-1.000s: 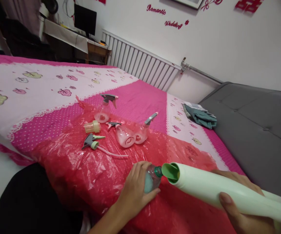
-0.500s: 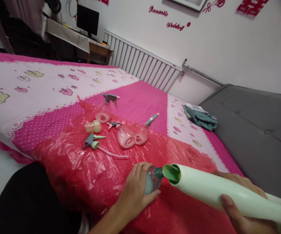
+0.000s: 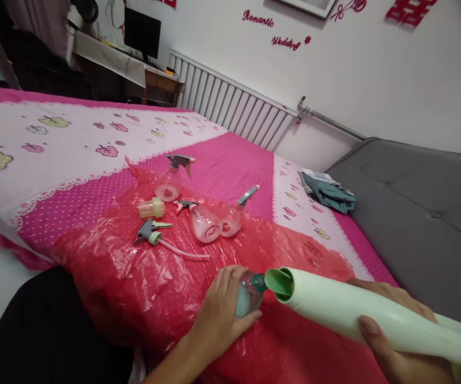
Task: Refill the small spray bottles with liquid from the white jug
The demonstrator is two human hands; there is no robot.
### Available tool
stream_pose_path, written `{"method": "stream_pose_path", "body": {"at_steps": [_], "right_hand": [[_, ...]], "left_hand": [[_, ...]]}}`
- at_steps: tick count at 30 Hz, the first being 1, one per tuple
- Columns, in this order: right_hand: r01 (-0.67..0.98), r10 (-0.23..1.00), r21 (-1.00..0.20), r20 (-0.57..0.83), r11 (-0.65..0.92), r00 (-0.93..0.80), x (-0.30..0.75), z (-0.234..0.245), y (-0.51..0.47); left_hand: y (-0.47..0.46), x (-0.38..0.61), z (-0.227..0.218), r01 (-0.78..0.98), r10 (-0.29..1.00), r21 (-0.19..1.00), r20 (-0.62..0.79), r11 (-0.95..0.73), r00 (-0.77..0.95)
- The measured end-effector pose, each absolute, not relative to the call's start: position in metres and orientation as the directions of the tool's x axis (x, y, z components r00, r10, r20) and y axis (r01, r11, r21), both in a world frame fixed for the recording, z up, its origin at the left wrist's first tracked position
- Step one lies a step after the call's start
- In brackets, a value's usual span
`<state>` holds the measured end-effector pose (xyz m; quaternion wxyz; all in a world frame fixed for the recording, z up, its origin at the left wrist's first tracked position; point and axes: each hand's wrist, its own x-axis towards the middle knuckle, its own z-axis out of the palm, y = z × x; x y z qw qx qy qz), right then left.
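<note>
Right, we're gripping a clear bottle (image 3: pixel 244 302) in our left hand (image 3: pixel 219 306), fingers curled round its body, thumb along the near side. We're tilting it so its green neck is facing a pale green container (image 3: pixel 326 298). Our right hand (image 3: pixel 398 362) is wrapping the container, thumb on the near side, fingers over the far side; both hands are closing only as far as what they're holding allows. We're aiming the green spout (image 3: pixel 276 281) right at the bottle mouth; contact and flow we aren't managing to make out. Bottle is showing pale bluish contents. Both items are sitting low in view, over a red plastic sheet (image 3: pixel 106 261); whether the bottle is resting on it, we can't tell. Ahead of our left hand, a grey trigger head (image 3: pixel 147 231) with its tube is lying on the sheet, a yellowish cup (image 3: pixel 149 208) just behind. Three spray bottles (image 3: pixel 206 225) are lying or standing nearby, two overlapping in view.
</note>
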<state>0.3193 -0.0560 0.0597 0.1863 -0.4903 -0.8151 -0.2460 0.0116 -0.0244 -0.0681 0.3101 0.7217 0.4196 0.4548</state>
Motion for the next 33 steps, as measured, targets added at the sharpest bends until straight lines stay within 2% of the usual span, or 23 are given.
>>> {"method": "stream_pose_path", "body": {"at_steps": [7,18,27,33], "right_hand": [[0.902,0.71,0.152,0.569,0.404,-0.414,0.3131,0.0614,-0.0551],[0.897,0.709,0.213,0.553,0.387,-0.437,0.3138,0.0625,-0.0546],[0.906,0.723,0.137,0.561,0.4,-0.403,0.3147,0.0629,-0.0554],[0.908,0.723,0.158,0.559,0.389,-0.407,0.3135,0.0633,-0.0544]], "left_hand": [[-0.0258,0.0094,-0.0644,0.324,0.89,0.832,0.389,-0.45,0.237],[-0.025,0.0115,-0.0661,0.324,0.891,0.833,0.388,-0.449,0.236],[-0.0257,0.0096,-0.0637,0.327,0.894,0.836,0.381,-0.442,0.234],[-0.0262,0.0096,-0.064,0.323,0.895,0.838,0.38,-0.44,0.232]]}}
